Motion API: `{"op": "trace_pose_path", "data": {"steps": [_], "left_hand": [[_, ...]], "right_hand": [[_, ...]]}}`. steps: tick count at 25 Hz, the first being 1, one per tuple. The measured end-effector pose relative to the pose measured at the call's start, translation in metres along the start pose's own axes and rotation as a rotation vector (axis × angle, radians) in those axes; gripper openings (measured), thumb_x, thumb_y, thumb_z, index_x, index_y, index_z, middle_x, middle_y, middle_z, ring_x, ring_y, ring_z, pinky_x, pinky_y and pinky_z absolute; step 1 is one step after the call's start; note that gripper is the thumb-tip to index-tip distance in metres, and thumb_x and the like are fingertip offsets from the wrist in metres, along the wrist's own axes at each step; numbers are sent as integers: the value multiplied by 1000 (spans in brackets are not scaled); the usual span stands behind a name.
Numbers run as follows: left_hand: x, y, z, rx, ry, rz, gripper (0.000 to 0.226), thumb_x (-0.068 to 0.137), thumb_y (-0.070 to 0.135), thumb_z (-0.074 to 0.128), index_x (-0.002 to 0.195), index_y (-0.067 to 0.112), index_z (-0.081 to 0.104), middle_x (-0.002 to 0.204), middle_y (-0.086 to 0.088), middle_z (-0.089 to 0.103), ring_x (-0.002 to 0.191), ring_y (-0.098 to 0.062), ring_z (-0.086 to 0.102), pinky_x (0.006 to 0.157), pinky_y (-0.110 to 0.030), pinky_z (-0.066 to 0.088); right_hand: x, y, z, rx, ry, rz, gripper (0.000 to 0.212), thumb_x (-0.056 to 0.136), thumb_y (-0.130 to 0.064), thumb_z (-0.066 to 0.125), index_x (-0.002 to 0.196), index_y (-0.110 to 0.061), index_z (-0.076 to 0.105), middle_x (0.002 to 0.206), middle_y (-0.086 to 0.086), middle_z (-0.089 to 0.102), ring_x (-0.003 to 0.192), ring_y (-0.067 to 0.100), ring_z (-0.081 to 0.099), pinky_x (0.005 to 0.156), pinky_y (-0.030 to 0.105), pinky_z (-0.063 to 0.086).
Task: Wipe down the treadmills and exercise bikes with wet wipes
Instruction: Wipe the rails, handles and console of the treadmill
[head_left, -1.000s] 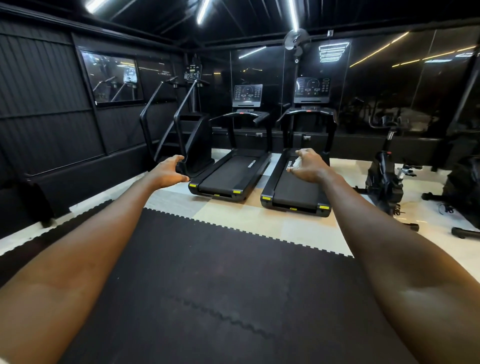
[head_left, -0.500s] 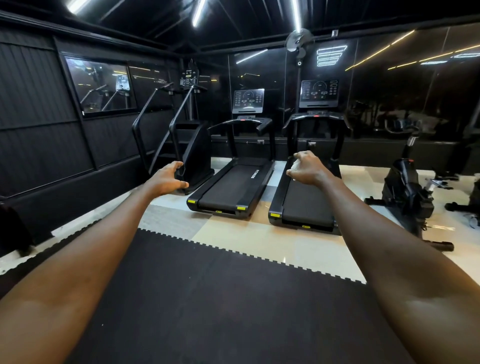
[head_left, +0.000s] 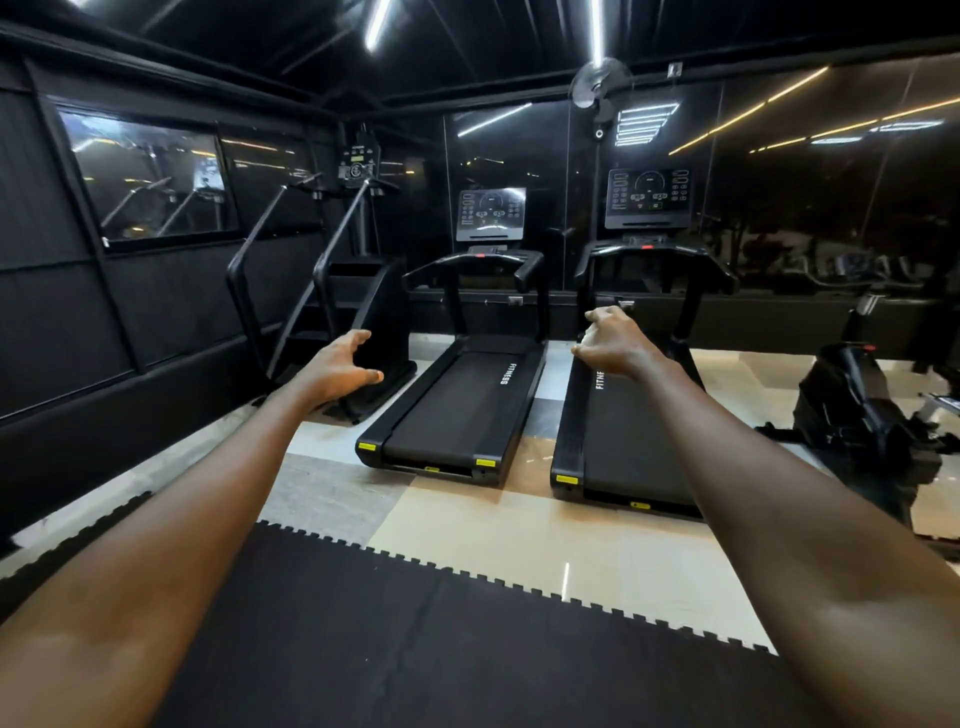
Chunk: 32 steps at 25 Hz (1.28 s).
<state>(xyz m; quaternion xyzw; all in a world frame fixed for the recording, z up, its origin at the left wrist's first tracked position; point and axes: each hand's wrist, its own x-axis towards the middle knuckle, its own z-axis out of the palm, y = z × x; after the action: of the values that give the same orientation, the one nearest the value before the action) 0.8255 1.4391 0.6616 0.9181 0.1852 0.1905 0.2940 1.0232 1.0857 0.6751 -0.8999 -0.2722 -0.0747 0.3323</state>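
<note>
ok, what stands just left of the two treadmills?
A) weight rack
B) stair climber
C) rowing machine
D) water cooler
B: the stair climber, with its steps and two long handrails, stands beside the left treadmill, against the dark wall.

A gym: a treadmill (head_left: 457, 410) beside a second treadmill (head_left: 623, 441), both with lit consoles, a stair climber (head_left: 358, 306) to their left, what looks like an exercise bike (head_left: 857, 410) at the blurred right edge, and interlocking foam mats (head_left: 415, 649) underfoot.
</note>
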Motion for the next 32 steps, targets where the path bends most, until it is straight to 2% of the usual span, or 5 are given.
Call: {"op": "trace_pose_path", "data": {"steps": [3, 9, 17, 23, 32], "left_hand": [[98, -36, -6, 4, -41, 14, 80, 86, 21, 78, 155, 19, 36, 157, -7, 41, 146, -20, 36, 116, -32, 29], [274, -94, 0, 36, -65, 41, 81, 87, 25, 77, 155, 19, 34, 159, -5, 37, 146, -21, 36, 119, -37, 31], [530, -152, 47, 34, -76, 73, 80, 87, 26, 76, 155, 21, 34, 160, -1, 35, 146, -20, 35, 119, -38, 30], [723, -201, 77, -8, -98, 36, 82, 87, 23, 77, 156, 17, 33, 160, -4, 35, 148, -19, 33, 121, -36, 29], [1015, -285, 110, 2, -88, 80, 80, 89, 21, 75, 156, 15, 32, 160, -8, 35, 148, -23, 33, 119, -35, 29]], "right_hand": [[83, -10, 38, -28, 11, 36, 66, 91, -23, 64, 148, 1, 40, 154, 9, 35, 136, 22, 45, 104, 20, 33], [252, -20, 100, -63, 39, 35, 72, 89, -27, 67, 150, 1, 38, 153, 11, 37, 140, 24, 40, 114, 26, 30], [494, 25, 186, -95, 55, 29, 74, 90, -29, 68, 151, -1, 36, 155, 9, 34, 140, 24, 40, 115, 30, 32], [696, 44, 241, -99, 66, 30, 68, 89, -31, 69, 146, -3, 45, 153, 9, 37, 138, 24, 43, 112, 30, 35], [963, 72, 360, -97, 47, 56, 73, 90, -31, 67, 151, -3, 37, 156, 10, 34, 142, 25, 38, 114, 32, 33]]}}
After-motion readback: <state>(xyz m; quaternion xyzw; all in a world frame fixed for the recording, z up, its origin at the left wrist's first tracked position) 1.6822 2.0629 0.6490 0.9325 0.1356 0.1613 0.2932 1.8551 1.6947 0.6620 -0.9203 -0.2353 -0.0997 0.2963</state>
